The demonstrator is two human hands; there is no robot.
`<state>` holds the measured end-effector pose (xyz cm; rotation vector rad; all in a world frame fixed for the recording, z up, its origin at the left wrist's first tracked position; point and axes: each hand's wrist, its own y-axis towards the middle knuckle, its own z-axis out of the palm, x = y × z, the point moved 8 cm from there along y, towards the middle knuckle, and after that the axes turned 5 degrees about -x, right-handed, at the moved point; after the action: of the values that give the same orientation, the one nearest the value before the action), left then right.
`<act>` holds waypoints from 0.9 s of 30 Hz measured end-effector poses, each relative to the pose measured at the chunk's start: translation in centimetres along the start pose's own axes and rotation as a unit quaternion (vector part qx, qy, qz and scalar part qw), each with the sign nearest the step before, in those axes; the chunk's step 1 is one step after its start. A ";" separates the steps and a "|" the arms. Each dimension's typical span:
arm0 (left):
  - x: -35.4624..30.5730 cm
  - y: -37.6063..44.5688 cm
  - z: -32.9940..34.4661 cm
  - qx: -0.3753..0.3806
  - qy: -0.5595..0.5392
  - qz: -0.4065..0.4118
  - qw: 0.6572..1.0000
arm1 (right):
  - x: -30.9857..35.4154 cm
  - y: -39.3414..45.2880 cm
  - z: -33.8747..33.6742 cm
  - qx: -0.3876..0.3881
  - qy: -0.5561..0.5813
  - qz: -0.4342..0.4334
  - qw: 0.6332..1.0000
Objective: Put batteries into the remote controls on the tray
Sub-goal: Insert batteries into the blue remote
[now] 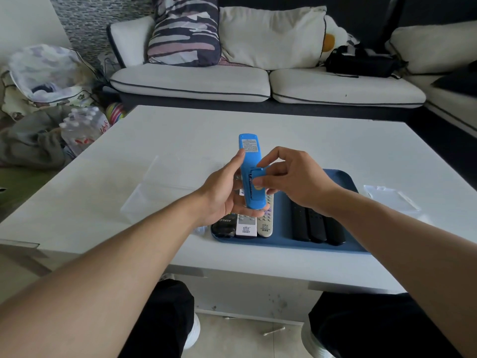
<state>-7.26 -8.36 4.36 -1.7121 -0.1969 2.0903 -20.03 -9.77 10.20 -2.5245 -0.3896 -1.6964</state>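
Observation:
My left hand (227, 192) holds a bright blue remote control (249, 161) above the table, back side up with its white label at the far end. My right hand (289, 182) pinches the blue battery cover (258, 174) at the remote's near half, thumb and fingers curled on it. Below lies a blue tray (335, 182) with a black remote (224, 227), a white remote (246, 227) and a beige remote (267, 223) at its left. Three black remotes (317, 223) lie at its middle. No loose battery is visible.
The tray sits on a white coffee table (180, 140). A clear plastic box (165, 187) stands left of the tray and a clear lid (392, 197) lies to its right. A white sofa (258, 81) is beyond; bags and bottled water (82, 125) lie on the floor at left.

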 end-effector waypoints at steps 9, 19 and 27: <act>-0.1 -0.6 0.4 0.008 0.008 -0.004 1.000 | 0.1 0.6 -0.4 -0.029 -0.110 -0.049 0.992; -0.2 -0.7 0.8 0.016 0.001 0.000 1.000 | -0.4 0.7 -0.4 -0.034 -0.123 -0.047 0.991; -0.3 -0.9 1.1 0.022 0.006 0.002 1.000 | -0.4 0.5 -0.9 -0.037 -0.122 -0.040 0.991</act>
<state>-8.06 -7.52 5.17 -1.7006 -0.1433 2.0707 -20.84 -10.52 10.18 -2.8178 -0.4571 -1.4538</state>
